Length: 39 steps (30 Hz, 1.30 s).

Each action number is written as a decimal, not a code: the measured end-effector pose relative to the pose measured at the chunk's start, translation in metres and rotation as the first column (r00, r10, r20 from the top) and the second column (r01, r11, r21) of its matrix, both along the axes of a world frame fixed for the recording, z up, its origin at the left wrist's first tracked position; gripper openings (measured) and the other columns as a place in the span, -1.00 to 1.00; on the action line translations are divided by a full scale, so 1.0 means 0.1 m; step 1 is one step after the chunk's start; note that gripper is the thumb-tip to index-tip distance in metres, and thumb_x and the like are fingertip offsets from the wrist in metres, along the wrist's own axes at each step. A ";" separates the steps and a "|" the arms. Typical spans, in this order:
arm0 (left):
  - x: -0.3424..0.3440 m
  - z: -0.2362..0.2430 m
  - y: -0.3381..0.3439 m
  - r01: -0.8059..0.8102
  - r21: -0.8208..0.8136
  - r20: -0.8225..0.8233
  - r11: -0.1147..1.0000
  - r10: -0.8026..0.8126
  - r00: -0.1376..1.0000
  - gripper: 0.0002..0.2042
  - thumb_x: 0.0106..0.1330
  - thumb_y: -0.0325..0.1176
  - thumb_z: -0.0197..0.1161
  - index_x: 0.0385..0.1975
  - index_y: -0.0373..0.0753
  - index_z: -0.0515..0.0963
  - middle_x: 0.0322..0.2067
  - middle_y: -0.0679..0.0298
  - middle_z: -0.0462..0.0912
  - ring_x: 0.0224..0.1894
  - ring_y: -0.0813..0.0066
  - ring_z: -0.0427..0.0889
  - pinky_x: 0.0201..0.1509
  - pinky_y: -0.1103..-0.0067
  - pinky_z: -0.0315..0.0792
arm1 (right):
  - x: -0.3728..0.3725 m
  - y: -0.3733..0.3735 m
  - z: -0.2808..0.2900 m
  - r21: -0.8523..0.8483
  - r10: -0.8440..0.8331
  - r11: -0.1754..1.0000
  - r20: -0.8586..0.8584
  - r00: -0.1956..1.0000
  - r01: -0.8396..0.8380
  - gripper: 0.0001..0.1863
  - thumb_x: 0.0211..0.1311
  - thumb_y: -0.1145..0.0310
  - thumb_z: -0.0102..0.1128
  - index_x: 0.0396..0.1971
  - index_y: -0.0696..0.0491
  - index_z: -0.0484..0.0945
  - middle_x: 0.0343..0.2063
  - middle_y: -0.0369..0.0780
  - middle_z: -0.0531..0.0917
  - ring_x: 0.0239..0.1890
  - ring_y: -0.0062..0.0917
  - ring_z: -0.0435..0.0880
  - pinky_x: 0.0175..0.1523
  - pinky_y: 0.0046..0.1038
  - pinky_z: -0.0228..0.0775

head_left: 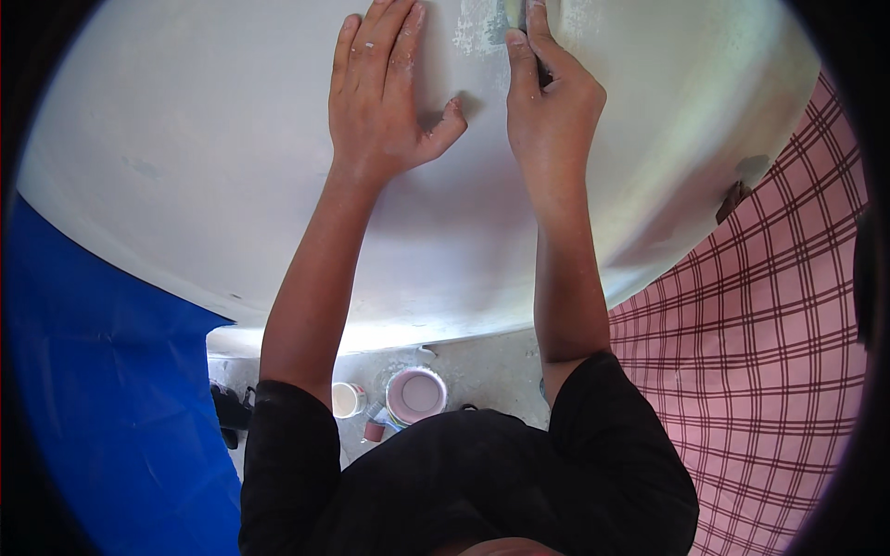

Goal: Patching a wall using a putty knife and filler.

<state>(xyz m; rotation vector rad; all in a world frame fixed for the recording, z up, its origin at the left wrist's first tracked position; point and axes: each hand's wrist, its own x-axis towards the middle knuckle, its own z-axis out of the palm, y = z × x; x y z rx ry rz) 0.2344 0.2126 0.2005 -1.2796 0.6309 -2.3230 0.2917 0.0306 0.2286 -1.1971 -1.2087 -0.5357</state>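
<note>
Two bare arms reach up against a pale wall. Blue sheet hangs at far left. Left hand lies flat on the plaster, fingers together and straight, thumb spread, grasping nothing. Below, on the grey floor: a small white cup, then a round tub of pinkish paint just beside it. Right hand is clenched around a small scraping tool, its blade pressed to the wall at a rough, patchy spot near the top edge. Pink checked cloth covers the far right.
</note>
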 end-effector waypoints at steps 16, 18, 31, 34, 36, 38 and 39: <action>-0.65 -0.22 -0.78 -0.614 -0.451 -0.598 0.647 0.292 0.747 -0.14 0.20 0.02 0.31 0.41 -0.42 0.24 0.38 -0.15 0.34 0.49 -0.08 0.27 0.54 -0.03 0.09 | 0.03 -0.08 -0.03 -0.056 -0.007 0.998 0.019 1.000 0.008 -0.61 0.45 0.53 0.18 0.22 0.30 0.55 -0.61 -0.14 0.52 -0.56 -0.56 0.41 -0.44 -0.48 0.29; -0.67 -0.24 -0.73 -0.567 -0.377 -0.470 0.732 0.376 0.798 -0.16 0.04 -0.11 0.43 0.37 -0.36 0.38 0.38 0.09 0.42 0.48 0.14 0.34 0.56 0.12 0.10 | 0.00 -0.05 -0.06 -0.051 0.002 0.999 0.051 0.999 0.001 -0.60 0.45 0.53 0.18 0.23 0.29 0.54 -0.60 -0.14 0.54 -0.56 -0.55 0.42 -0.43 -0.48 0.30; -0.77 -0.31 -0.81 -0.567 -0.412 -0.458 0.713 0.376 0.805 -0.18 0.00 -0.19 0.35 0.36 -0.38 0.38 0.36 0.06 0.44 0.48 0.12 0.35 0.56 0.14 0.12 | -0.09 0.01 -0.19 0.046 0.058 0.997 0.016 0.998 -0.059 -0.60 0.44 0.42 0.26 0.25 0.07 0.60 -0.43 -0.20 0.68 -0.53 -0.64 0.42 -0.32 -0.54 0.41; -0.70 -0.28 -0.84 -0.568 -0.408 -0.465 0.715 0.373 0.803 -0.17 0.00 -0.19 0.35 0.37 -0.38 0.37 0.36 0.06 0.44 0.48 0.13 0.34 0.57 0.14 0.11 | -0.01 0.00 -0.20 0.055 0.057 0.997 0.037 0.998 -0.059 -0.58 0.41 0.47 0.27 0.25 0.05 0.60 -0.61 -0.17 0.52 -0.57 -0.56 0.42 -0.37 -0.48 0.39; -0.66 -0.26 -0.83 -0.567 -0.396 -0.466 0.722 0.374 0.802 -0.17 0.01 -0.19 0.35 0.37 -0.39 0.37 0.36 0.07 0.43 0.48 0.14 0.34 0.57 0.13 0.11 | 0.03 -0.01 -0.18 0.080 0.057 0.995 0.039 0.998 -0.060 -0.59 0.41 0.48 0.26 0.24 0.06 0.61 -0.63 -0.19 0.49 -0.58 -0.59 0.38 -0.39 -0.51 0.36; -0.63 -0.25 -0.82 -0.562 -0.396 -0.471 0.726 0.365 0.803 -0.18 0.01 -0.19 0.36 0.37 -0.38 0.37 0.36 0.07 0.44 0.48 0.14 0.34 0.57 0.13 0.11 | 0.04 -0.04 -0.15 0.018 0.068 0.998 -0.034 0.997 -0.067 -0.61 0.48 0.37 0.23 0.25 0.05 0.59 -0.49 -0.34 0.64 -0.51 -0.74 0.29 -0.33 -0.63 0.33; -0.61 -0.24 -0.82 -0.555 -0.395 -0.469 0.732 0.359 0.807 -0.18 0.02 -0.19 0.36 0.37 -0.38 0.37 0.35 0.07 0.44 0.48 0.14 0.34 0.57 0.14 0.10 | 0.06 -0.04 -0.16 0.013 0.061 0.998 -0.036 0.997 -0.061 -0.61 0.48 0.37 0.23 0.25 0.05 0.59 -0.49 -0.34 0.64 -0.51 -0.74 0.29 -0.33 -0.63 0.33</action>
